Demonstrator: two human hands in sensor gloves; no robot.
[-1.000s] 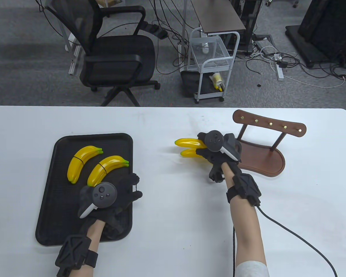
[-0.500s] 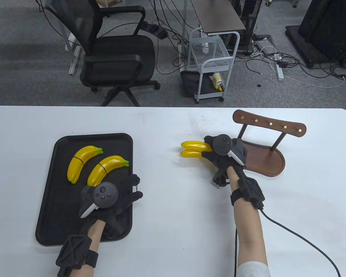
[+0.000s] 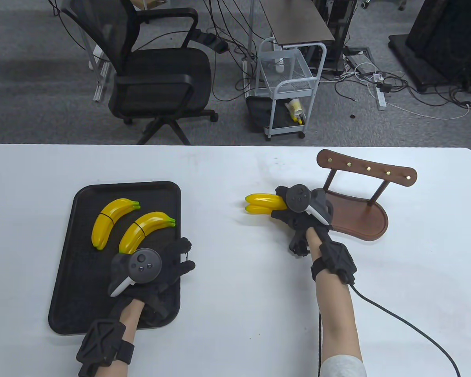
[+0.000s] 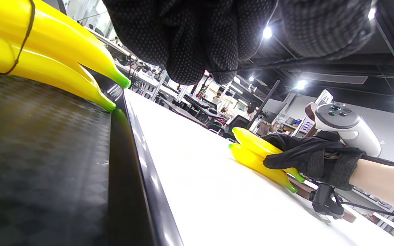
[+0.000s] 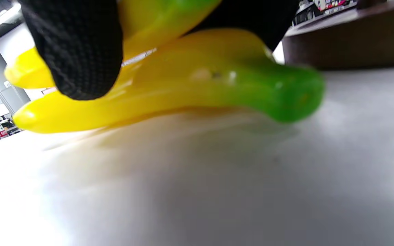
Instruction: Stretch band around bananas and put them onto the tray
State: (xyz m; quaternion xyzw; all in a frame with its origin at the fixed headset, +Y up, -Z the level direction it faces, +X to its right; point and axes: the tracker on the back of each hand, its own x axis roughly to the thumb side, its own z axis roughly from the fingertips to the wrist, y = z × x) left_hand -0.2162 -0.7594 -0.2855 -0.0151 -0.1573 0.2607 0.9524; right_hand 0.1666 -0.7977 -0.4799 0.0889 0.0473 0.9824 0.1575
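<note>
loose bananas (image 3: 261,203): two yellow plastic ones, side by side on the white table (image 3: 227,314), just left of the wooden rack. Green stem ends are tucked under my right hand; the left wrist view shows them poking out past the glove.
right hand (image 3: 298,214): fingers curled over the pair and gripping it. In the right wrist view one gloved fingertip (image 5: 77,51) sits right on the top banana, with the lower one touching the table or close to it.
band: can't spot one on this pair, too much is hidden by the glove.
tray (image 3: 78,275): black, on the left side of the table, well apart from the loose pair.
banded bananas: two bundles on the tray's far half, one (image 3: 112,222) at the left and one (image 3: 143,231) beside it, each with a thin dark band around the middle.
left hand (image 3: 157,271): lying flat on the tray's near right part, fingers spread and relaxed, holding nothing.
rack (image 3: 361,196): dark wood stand with brass pegs, right beside my right hand.
</note>
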